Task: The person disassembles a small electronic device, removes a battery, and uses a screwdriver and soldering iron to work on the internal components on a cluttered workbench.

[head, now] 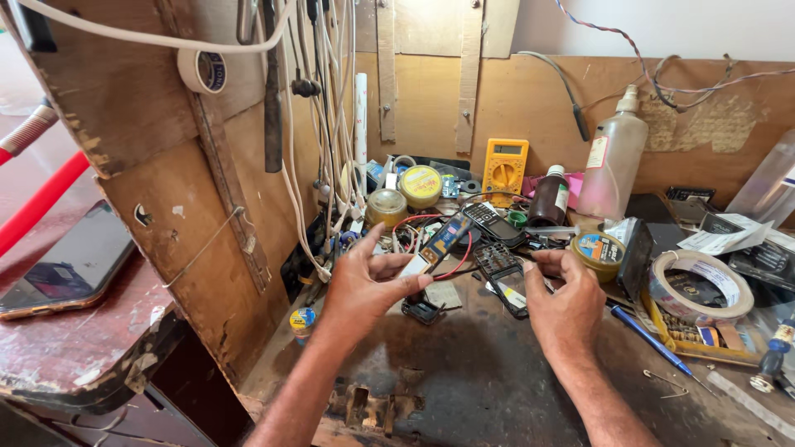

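The yellow tray point(662, 331) at the right edge of the workbench point(480, 381) holds a roll of tape point(700, 285) and small metal parts (not identifiable). A round solder tin point(598, 255) sits closed, just beyond the right hand point(567, 302). A dark bottle point(550, 199) and a clear spray bottle point(614, 161) stand upright at the far side.

The left hand point(364, 285) pinches a slim battery pack point(432, 248) between thumb and fingers. Its long axis runs from near-left to far-right, above the bench centre. Red wires point(460, 258) lead from it. The right hand pinches a small wire end; a keypad phone point(507, 277) lies under it.
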